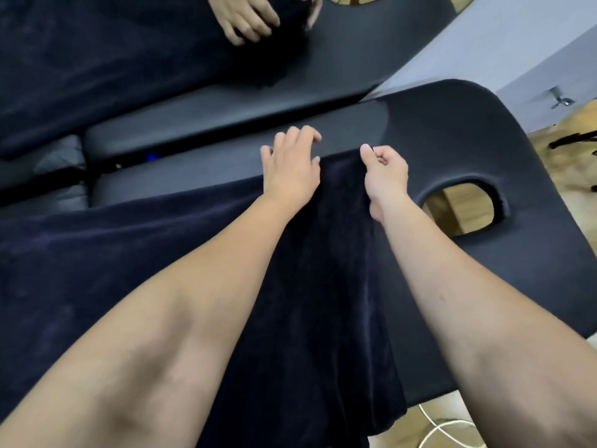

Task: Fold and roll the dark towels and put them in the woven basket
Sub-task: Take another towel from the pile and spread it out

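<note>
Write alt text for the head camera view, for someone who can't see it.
A person's right hand pinches the far edge of a dark navy plush towel spread on a black padded massage table, while the left hand rests open on the edge beside it. Another person's hands work a dark towel on a second table beyond.

No readable text, label, brand, number or sign anywhere in view.
</note>
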The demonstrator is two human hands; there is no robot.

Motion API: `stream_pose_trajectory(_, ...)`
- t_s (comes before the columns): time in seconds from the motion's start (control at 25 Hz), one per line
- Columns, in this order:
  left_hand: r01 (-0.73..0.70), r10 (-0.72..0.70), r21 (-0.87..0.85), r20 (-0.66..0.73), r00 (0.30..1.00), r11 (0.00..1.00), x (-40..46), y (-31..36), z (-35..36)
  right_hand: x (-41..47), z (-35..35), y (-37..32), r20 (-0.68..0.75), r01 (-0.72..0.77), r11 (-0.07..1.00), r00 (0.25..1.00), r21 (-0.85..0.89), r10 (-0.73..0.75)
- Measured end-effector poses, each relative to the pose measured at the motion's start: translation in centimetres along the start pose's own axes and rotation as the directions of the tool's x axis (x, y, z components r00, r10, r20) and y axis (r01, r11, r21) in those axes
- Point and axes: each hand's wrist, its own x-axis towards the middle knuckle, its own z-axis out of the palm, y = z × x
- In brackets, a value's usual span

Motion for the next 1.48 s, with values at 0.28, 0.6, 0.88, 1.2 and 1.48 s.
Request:
stream_pose_trajectory(0.28,0.084,-0.090,0.048,0.163,0.982,0.995,-3.5,-4.2,0.3,0.0,0.6,0.6,-0.178,-0.032,0.953,0.984,-0.300,-0.023)
stream_pose_trajectory(0.6,0.182,-0.186,0.062,0.072,0.980,0.981,-9.0,-15.5,-5.2,-9.1,12.2,3.3,0.671,0.755,0.328,0.655,-0.568,-0.348)
stream_pose_trajectory(0.88,0.311,-0.347,0.326,0.057,0.936,0.893,-10.3,-30.1,-9.9,-11.0,21.3,5.5,0.673,0.707,0.134,0.704,-0.694,-0.226)
stream_pose_trajectory(1.2,0.057,-0.111,0.256,0.203,0.973,0.965,-7.2,-37.2,-13.0,-7.8,23.9,4.1,0.602,0.647,0.001,0.710,-0.763,-0.365)
stream_pose_trajectory(1.48,0.012,-0.074,0.448,0.120,0.990,0.894,-8.4,-42.0,-15.1,-6.5,25.4,3.9,0.702,0.757,-0.014,0.597,-0.653,-0.388)
